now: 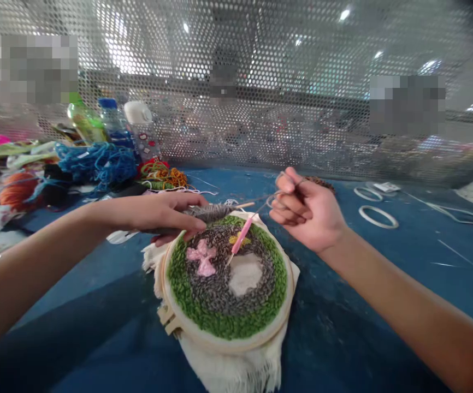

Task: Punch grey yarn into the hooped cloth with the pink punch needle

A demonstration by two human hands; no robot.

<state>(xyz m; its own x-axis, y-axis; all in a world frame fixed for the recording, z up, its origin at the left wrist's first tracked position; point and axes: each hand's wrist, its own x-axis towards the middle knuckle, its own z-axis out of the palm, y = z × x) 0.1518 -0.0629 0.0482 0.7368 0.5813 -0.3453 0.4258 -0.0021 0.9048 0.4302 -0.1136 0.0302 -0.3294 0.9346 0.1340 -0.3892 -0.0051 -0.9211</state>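
A round wooden embroidery hoop [291, 286] lies on the table, stretched with white cloth. Looped yarn fills it: a green border [230, 325], a grey-brown middle and a pink flower [202, 257]. A bare cloth patch [246, 274] shows right of centre. Over the hoop's far left edge, my left hand [165, 213] is closed around a bundle of grey yarn [216, 212], with a thin wooden stick [244, 205] poking out. My right hand [304, 210], raised beyond the far right rim, grips a grey yarn strand. Between them a pink-handled punch needle [241, 236] rests slanted on the work, touched by neither hand.
Blue yarn [101, 164], orange yarn [17, 191] and several bottles crowd the back left. White rings [378, 216] and loose strands lie at the right. A perforated metal screen [261, 125] closes off the table's far side, with blurred people behind it.
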